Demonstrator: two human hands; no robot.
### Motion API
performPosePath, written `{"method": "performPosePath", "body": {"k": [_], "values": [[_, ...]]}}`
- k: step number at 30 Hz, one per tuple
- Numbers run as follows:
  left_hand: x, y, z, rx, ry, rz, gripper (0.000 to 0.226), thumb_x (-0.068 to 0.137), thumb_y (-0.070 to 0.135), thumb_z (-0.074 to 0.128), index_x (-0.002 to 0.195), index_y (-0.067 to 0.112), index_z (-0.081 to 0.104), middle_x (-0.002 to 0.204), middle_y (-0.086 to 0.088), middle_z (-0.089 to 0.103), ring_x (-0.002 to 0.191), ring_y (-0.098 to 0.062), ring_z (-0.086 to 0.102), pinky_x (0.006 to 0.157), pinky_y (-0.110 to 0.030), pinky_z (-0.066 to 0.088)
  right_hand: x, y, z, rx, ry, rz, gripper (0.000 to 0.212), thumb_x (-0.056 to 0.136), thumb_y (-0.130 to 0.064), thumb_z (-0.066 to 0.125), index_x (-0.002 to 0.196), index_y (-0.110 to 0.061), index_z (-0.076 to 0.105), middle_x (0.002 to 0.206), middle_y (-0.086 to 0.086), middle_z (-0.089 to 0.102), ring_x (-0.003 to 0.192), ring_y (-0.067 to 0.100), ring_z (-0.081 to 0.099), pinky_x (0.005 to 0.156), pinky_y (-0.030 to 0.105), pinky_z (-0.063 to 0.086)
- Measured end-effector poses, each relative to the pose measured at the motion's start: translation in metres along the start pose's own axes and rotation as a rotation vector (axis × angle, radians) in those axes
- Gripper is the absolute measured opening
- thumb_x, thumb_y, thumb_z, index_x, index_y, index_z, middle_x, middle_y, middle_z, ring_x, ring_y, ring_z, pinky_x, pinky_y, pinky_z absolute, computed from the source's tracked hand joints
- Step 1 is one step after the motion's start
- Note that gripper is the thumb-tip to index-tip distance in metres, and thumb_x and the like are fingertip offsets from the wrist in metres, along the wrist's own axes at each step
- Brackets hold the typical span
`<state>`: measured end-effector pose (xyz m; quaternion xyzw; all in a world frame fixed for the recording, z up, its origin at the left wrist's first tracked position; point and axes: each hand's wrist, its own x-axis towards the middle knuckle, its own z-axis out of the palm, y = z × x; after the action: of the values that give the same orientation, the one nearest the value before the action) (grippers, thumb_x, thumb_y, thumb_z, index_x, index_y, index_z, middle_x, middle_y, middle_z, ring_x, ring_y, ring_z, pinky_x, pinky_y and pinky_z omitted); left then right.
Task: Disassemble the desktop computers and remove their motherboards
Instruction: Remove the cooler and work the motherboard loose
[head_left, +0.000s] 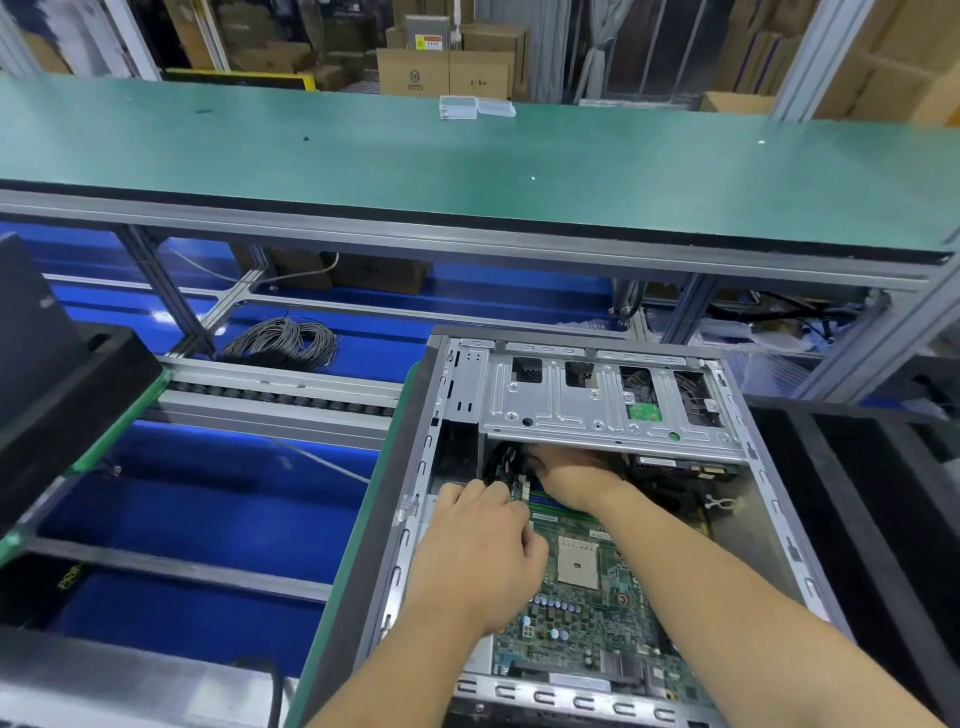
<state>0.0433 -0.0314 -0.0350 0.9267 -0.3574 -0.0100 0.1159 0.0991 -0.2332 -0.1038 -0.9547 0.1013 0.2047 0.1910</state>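
The green motherboard (587, 613) lies flat inside the open desktop computer case (779, 519), which stands on the desk (358, 545) at the near right of the scene, with its side panel off. A square processor socket (577, 562) sits in the middle of the board. The left hand (483, 551) rests on the left part of the board, its fingers curled, but I cannot tell if they hold anything. The right hand (571, 473) reaches farther in, to the far edge of the board, under the silver metal drive cage (597, 400); its fingers are bent around a bundle of black cables (501, 462) there. The drive cage covers the far part of the case, and a small green circuit board (644, 412) shows through one of its openings. To the left of the case, lower down, there are blue surfaces between grey metal rails, and a coil of grey cable (285, 338) lies on the blue floor farther away. A black foam tray (67, 405) is at the left edge. Beyond, a long shelf with a green mat (467, 171) crosses the whole view, and a small clear plastic box (458, 107) stands on its far edge. Cardboard boxes (447, 70) are stacked behind it.
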Motion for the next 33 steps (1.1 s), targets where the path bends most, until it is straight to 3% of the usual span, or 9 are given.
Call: {"method": "performPosePath", "body": {"k": [4,6,8,9,13,17,22,27,33], "values": [[0.001,-0.001,-0.001,-0.030,-0.011,-0.003,0.036,0.089,0.042,0.016,0.075,0.029,0.047,0.079,0.011,0.041,0.082,-0.014,0.038,0.094,-0.032,0.032,-0.023,0.005,-0.005,-0.160,0.014,-0.095,0.048,0.103,-0.017,0.036,0.147,-0.034,0.040,0.129,0.006,0.057,0.093,0.025,0.059,0.081,0.040,0.054],[0.001,-0.002,-0.001,-0.025,-0.023,-0.002,0.034,0.092,0.041,0.020,0.076,0.029,0.047,0.079,0.011,0.041,0.082,-0.013,0.039,0.094,-0.033,0.033,-0.044,0.005,-0.013,-0.192,0.094,-0.099,0.031,0.104,-0.033,0.040,0.117,-0.020,0.065,0.095,0.005,0.068,0.071,0.021,0.058,0.065,0.035,0.052],[0.003,-0.001,-0.003,-0.021,-0.017,-0.003,0.032,0.094,0.040,0.024,0.076,0.028,0.048,0.078,0.011,0.043,0.082,-0.014,0.040,0.095,-0.035,0.035,-0.072,0.002,-0.019,-0.178,0.118,-0.151,0.049,0.101,-0.049,0.047,0.077,-0.010,0.066,0.059,0.002,0.055,0.052,0.019,0.047,0.055,0.031,0.045],[0.003,-0.001,-0.003,-0.024,-0.015,-0.003,0.031,0.095,0.039,0.027,0.075,0.028,0.048,0.077,0.011,0.043,0.082,-0.014,0.041,0.095,-0.035,0.036,-0.089,0.003,-0.019,-0.127,0.084,-0.171,0.049,0.098,-0.053,0.051,0.072,-0.014,0.065,0.055,0.000,0.053,0.049,0.017,0.044,0.053,0.030,0.041],[0.001,0.000,-0.003,-0.067,0.077,-0.010,0.029,0.096,0.034,0.037,0.084,0.023,0.060,0.085,0.008,0.048,0.090,-0.015,0.041,0.091,-0.037,0.042,-0.147,0.011,-0.009,-0.117,-0.197,-0.160,0.028,0.086,-0.054,0.065,0.095,-0.028,0.070,0.081,-0.019,0.063,0.071,-0.004,0.056,0.058,0.018,0.041],[0.000,0.002,-0.003,-0.068,0.106,-0.011,0.029,0.097,0.033,0.039,0.093,0.020,0.065,0.091,0.005,0.050,0.094,-0.017,0.042,0.085,-0.033,0.040,-0.173,0.025,0.015,-0.027,-0.208,-0.113,0.022,0.090,-0.017,0.063,0.110,-0.016,0.071,0.105,-0.004,0.070,0.085,0.008,0.059,0.076,0.020,0.047],[-0.005,0.002,-0.005,-0.103,0.150,-0.026,0.020,0.097,0.031,0.043,0.102,0.021,0.059,0.100,0.006,0.051,0.094,-0.015,0.040,0.085,-0.031,0.040,-0.178,0.027,0.016,0.031,-0.224,-0.057,0.037,0.090,-0.003,0.055,0.124,-0.011,0.067,0.100,-0.002,0.063,0.071,-0.010,0.049,0.059,0.000,0.034],[-0.006,0.003,-0.007,-0.096,0.154,-0.037,0.016,0.097,0.031,0.045,0.101,0.022,0.057,0.100,0.008,0.048,0.094,-0.014,0.040,0.085,-0.030,0.039,-0.176,0.020,0.018,-0.071,-0.351,-0.079,0.043,0.097,0.002,0.047,0.139,-0.009,0.053,0.136,0.010,0.058,0.114,0.025,0.057,0.088,0.025,0.040],[-0.008,0.005,-0.007,-0.100,0.163,-0.044,0.014,0.097,0.030,0.044,0.098,0.022,0.057,0.100,0.008,0.050,0.094,-0.014,0.041,0.085,-0.031,0.040,-0.175,0.012,0.016,-0.184,-0.272,-0.117,0.050,0.090,0.013,0.047,0.132,-0.010,0.062,0.127,0.010,0.065,0.107,0.029,0.063,0.089,0.034,0.051]]}}
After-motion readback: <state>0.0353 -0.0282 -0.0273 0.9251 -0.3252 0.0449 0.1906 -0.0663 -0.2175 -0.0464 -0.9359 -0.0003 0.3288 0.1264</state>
